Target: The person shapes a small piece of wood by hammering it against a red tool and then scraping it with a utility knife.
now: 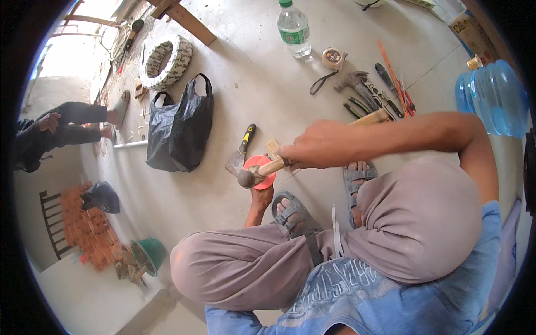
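Squatting low, I grip a wooden-handled hammer point(270, 167) in my right hand point(318, 146), its fingers wrapped round the handle. The hammer's head lies over a round orange-red plastic piece point(269, 180); whether the two touch I cannot tell. My left hand point(261, 196) holds that piece from below, with most of its fingers hidden behind it. Just beyond, a scraper point(235, 162) with a black and yellow handle lies on the floor. A small light-brown block point(272, 148) shows beside my right hand, partly covered.
A black plastic bag point(180, 134) and a wrapped coil point(166, 62) stand at the left. Ahead are a water bottle point(294, 33), a tape measure point(333, 58) and a claw hammer point(352, 82) among several tools. A large blue jug point(491, 97) stands right. Another person's legs point(84, 115) show far left.
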Demonstrator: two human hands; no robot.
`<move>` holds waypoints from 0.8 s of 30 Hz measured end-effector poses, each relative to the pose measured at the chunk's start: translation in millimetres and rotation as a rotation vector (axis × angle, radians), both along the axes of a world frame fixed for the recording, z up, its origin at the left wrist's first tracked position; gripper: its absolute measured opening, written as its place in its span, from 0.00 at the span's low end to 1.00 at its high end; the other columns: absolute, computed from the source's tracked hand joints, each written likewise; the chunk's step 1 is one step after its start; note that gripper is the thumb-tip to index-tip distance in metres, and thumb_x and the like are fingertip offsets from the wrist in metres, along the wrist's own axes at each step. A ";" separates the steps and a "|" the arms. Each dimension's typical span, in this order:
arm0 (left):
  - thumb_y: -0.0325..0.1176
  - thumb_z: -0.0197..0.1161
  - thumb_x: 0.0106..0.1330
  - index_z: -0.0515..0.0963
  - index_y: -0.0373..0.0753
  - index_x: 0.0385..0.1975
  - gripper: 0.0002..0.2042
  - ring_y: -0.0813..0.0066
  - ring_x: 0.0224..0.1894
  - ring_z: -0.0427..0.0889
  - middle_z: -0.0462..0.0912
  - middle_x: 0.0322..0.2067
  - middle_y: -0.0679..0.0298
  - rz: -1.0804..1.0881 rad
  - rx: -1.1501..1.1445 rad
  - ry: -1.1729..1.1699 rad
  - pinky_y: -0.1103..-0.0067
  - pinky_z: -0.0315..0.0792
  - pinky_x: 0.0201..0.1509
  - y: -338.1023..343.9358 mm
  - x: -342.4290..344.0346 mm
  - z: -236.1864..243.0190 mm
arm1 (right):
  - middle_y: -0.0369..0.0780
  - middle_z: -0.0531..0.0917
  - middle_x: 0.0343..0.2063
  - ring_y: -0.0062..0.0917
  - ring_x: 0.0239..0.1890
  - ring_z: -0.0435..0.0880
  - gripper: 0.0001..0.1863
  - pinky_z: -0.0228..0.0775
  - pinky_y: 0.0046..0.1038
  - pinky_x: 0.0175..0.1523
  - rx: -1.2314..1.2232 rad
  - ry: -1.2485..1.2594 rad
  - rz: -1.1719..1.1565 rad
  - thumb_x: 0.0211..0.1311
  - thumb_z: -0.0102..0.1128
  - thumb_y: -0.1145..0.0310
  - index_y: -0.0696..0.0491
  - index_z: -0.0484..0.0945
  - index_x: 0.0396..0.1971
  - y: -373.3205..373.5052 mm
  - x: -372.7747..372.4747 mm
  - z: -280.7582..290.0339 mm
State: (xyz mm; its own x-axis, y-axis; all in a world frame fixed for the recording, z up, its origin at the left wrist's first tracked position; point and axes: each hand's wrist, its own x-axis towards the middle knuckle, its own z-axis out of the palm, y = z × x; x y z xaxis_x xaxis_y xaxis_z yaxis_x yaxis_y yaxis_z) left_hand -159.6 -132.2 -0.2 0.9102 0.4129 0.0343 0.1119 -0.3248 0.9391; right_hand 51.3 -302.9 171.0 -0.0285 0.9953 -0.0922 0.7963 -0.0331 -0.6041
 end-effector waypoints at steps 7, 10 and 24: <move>0.28 0.56 0.68 0.71 0.36 0.57 0.17 0.65 0.62 0.69 0.71 0.59 0.56 0.007 -0.060 0.047 0.68 0.61 0.66 2.7 -7.4 -7.3 | 0.45 0.80 0.25 0.42 0.27 0.82 0.17 0.72 0.42 0.30 0.150 0.076 -0.009 0.67 0.54 0.55 0.53 0.70 0.43 3.8 -12.6 -1.6; 0.28 0.56 0.68 0.71 0.36 0.56 0.17 0.65 0.62 0.70 0.72 0.58 0.56 0.020 -0.066 0.055 0.69 0.61 0.66 7.7 -7.2 -7.2 | 0.45 0.80 0.25 0.42 0.28 0.82 0.17 0.72 0.42 0.30 -0.054 -0.016 0.043 0.66 0.54 0.55 0.54 0.70 0.43 12.7 -2.1 -5.5; 0.25 0.56 0.67 0.73 0.34 0.54 0.16 0.67 0.59 0.73 0.76 0.53 0.59 0.021 -0.062 -0.007 0.72 0.63 0.64 16.2 -5.0 -19.8 | 0.44 0.77 0.22 0.37 0.19 0.76 0.17 0.69 0.35 0.28 0.153 0.342 -0.389 0.65 0.58 0.58 0.56 0.67 0.42 -10.7 10.2 -58.9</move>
State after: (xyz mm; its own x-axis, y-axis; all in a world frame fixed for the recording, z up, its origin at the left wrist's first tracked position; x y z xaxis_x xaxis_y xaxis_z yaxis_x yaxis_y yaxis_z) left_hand -164.6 -116.0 -20.0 0.9013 0.4330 0.0146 0.1111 -0.2636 0.9582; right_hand 61.6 -313.6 112.1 0.3418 0.9398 0.0044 0.4996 -0.1777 -0.8479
